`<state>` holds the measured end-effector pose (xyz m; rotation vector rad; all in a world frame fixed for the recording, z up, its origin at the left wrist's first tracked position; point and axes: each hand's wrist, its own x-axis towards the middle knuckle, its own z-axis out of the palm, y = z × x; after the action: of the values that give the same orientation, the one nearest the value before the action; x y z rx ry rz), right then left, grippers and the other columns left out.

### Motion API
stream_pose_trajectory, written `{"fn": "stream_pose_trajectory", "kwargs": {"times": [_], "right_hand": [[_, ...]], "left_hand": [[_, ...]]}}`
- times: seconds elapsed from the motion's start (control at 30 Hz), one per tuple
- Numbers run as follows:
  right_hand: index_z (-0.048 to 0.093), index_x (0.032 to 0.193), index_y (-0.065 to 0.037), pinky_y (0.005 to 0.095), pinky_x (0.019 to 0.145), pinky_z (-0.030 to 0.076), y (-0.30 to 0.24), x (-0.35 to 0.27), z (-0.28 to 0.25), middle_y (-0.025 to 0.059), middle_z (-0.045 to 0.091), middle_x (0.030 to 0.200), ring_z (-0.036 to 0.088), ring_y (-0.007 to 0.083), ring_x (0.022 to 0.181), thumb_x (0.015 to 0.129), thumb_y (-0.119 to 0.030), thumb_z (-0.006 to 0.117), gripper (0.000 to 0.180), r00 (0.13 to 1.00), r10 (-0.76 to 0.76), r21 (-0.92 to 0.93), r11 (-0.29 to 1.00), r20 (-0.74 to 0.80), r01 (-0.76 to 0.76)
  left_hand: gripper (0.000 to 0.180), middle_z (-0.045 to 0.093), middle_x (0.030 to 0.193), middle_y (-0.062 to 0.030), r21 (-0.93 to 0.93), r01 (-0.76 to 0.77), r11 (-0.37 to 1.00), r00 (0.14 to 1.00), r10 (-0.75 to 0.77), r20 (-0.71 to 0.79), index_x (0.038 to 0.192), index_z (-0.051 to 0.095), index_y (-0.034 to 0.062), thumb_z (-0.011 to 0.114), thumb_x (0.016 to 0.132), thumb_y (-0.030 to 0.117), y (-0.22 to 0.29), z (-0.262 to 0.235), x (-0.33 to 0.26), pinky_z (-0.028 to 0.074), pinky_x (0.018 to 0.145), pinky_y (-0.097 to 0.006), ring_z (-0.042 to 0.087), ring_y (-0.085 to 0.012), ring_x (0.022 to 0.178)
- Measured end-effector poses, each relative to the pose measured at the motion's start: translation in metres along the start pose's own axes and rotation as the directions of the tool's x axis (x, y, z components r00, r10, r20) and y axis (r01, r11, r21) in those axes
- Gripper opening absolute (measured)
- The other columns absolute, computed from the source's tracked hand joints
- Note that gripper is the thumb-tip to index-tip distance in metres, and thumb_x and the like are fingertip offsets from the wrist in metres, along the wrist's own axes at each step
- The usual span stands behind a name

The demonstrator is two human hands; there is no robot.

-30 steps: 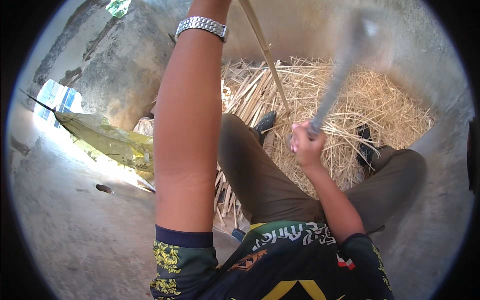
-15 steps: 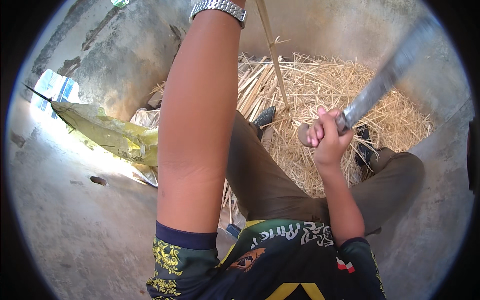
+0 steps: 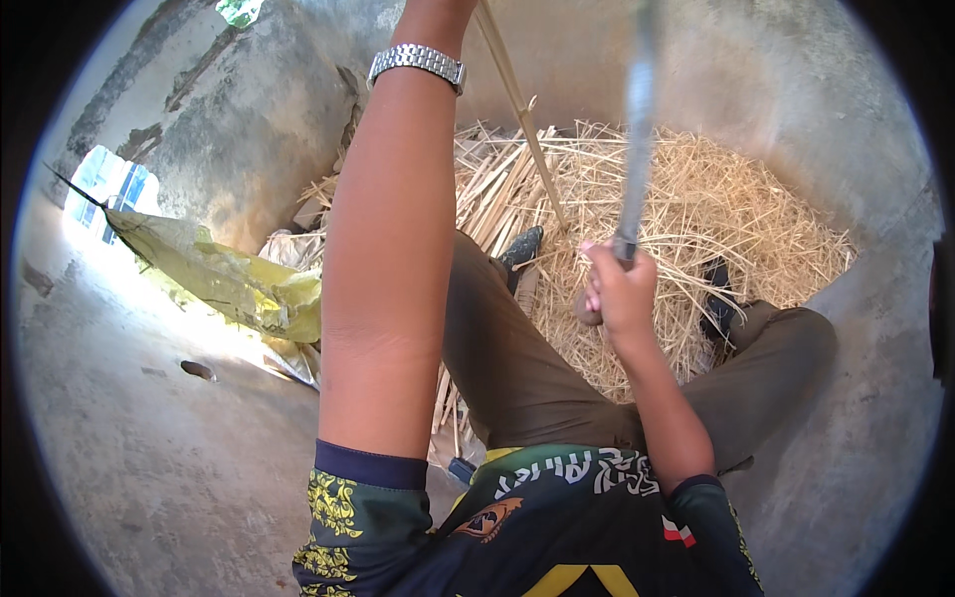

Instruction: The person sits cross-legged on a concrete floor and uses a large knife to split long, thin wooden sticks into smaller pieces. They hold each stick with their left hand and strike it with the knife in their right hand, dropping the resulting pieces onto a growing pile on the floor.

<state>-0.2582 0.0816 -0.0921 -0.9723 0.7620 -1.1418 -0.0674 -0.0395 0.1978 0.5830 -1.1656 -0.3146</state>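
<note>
My right hand [image 3: 625, 284] is closed round the handle of a large knife [image 3: 638, 169], a machete by its shape. Its brown handle end sticks out below my fist, and the blade stands almost upright, its tip smeared by motion. My left arm, with a metal-band watch [image 3: 418, 66] on it, stretches up to the top edge; only the base of my left hand [image 3: 440, 10] shows and its fingers are out of view. Close beside that hand a thin bamboo-like strip [image 3: 525, 117] slants down to the straw-like shavings. What grips its upper end cannot be seen.
Pale shavings [image 3: 736, 209] heap between and beyond my legs [image 3: 527, 358], with longer split strips [image 3: 487, 199] on their left. A torn yellowish sheet [image 3: 229, 279] lies at the left. Stained concrete walls [image 3: 776, 90] curve round, with a small hole [image 3: 198, 370] at left.
The machete has swung left from a tilt toward the upper right to nearly upright, nearer the strip. My right hand has shifted left and slightly down. My left wrist and the strip have moved a little left.
</note>
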Motion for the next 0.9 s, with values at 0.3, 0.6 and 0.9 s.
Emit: {"fn": "stream_pose_trajectory", "kwargs": {"times": [0.3, 0.6, 0.9], "right_hand": [[0.055, 0.066, -0.005, 0.0327, 0.044, 0.039, 0.071, 0.021, -0.015, 0.0014, 0.055, 0.056, 0.049, 0.0124, 0.044, 0.085, -0.014, 0.070, 0.026, 0.980, 0.198, -0.444, 0.876, -0.028, -0.189], [0.049, 0.073, -0.008, 0.0271, 0.035, 0.034, -0.005, -0.004, -0.003, -0.0025, 0.045, 0.053, 0.043, 0.0080, 0.037, 0.093, -0.006, 0.064, 0.025, 0.987, -0.152, 0.009, 0.988, -0.057, 0.153], [0.052, 0.073, -0.007, 0.0293, 0.037, 0.036, 0.058, 0.037, -0.039, 0.0001, 0.048, 0.053, 0.044, 0.0104, 0.038, 0.086, -0.010, 0.069, 0.022, 0.962, 0.271, -0.414, 0.874, -0.020, -0.255]], "left_hand": [[0.037, 0.056, 0.063, -0.0195, 0.593, -0.474, 0.651, 0.728, 0.669, -0.153, 0.073, 0.054, -0.0019, 0.041, 0.097, 0.022, -0.041, 0.031, 0.003, 0.044, 0.058, -0.044, 0.055, -0.0303, 0.058], [0.041, 0.063, 0.075, -0.0280, 0.561, -0.424, 0.711, 0.780, 0.601, -0.173, 0.076, 0.057, -0.0070, 0.039, 0.097, 0.022, -0.026, 0.048, -0.010, 0.046, 0.071, -0.048, 0.058, -0.0391, 0.070], [0.034, 0.061, 0.075, -0.0241, 0.414, -0.345, 0.842, 0.862, 0.459, -0.214, 0.078, 0.053, -0.0047, 0.043, 0.098, 0.022, -0.031, 0.076, -0.027, 0.045, 0.073, -0.047, 0.058, -0.0351, 0.072]]}}
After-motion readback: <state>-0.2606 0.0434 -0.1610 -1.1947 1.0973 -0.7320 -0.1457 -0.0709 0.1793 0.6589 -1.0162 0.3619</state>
